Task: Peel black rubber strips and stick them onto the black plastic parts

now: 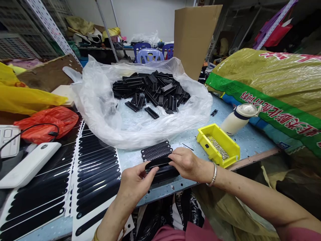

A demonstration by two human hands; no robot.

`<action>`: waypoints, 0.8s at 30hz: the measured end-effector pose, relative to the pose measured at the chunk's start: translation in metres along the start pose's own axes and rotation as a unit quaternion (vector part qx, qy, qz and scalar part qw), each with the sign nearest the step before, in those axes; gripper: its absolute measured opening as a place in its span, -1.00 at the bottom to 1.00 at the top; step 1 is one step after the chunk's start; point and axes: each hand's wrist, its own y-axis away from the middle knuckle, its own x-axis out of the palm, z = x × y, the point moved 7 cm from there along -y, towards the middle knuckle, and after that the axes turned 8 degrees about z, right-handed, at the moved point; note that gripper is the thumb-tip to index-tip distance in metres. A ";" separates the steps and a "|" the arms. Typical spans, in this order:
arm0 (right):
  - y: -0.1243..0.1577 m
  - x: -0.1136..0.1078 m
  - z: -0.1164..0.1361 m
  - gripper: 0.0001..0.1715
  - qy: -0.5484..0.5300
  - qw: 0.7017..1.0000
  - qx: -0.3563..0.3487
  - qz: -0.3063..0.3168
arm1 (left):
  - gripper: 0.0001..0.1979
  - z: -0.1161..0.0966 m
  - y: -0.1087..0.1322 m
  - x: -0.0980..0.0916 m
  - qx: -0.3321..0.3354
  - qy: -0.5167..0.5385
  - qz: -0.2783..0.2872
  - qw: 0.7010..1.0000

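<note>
though bare, fingers (153,170) tight on strip (159,163)

Thin, glossy black strip (161,162), slightly bowed, lying crosswise, right end higher, pinched near both ends by fingers (175,156)

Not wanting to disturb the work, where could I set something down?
Bare blue tabletop shows between the bottle, yellow bin and sack; a smaller patch lies between the black mesh part and the sheets of black strips. It's crowded on the left and around the hands, and the plastic bag fills the middle.
</note>
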 end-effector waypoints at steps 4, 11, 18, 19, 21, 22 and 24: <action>0.012 -0.013 -0.009 -0.82 -0.069 0.996 0.039 -0.039 | -0.64 0.008 -0.001 -0.005 -0.005 -0.117 -0.017 0.993; 0.055 0.009 -0.064 -0.78 -0.347 0.886 0.305 -0.038 | -0.62 0.041 -0.012 -0.004 -0.083 -0.180 0.024 0.980; 0.066 0.055 -0.073 -0.59 -0.499 0.767 0.397 -0.073 | -0.75 0.044 -0.021 0.011 -0.096 -0.123 0.080 0.985; 0.065 0.056 -0.072 -0.60 -0.511 0.756 0.400 -0.082 | -0.76 0.046 -0.021 0.012 -0.104 -0.104 0.081 0.986; 0.064 0.058 -0.071 -0.61 -0.537 0.734 0.403 -0.102 | -0.78 0.051 -0.019 0.012 -0.120 -0.049 0.069 0.989; 0.064 0.058 -0.070 -0.62 -0.548 0.724 0.403 -0.114 | -0.78 0.054 -0.017 0.012 -0.123 -0.013 0.055 0.991; 0.066 0.057 -0.069 -0.63 -0.562 0.710 0.400 -0.138 | -0.79 0.059 -0.013 0.011 -0.117 0.063 0.030 0.991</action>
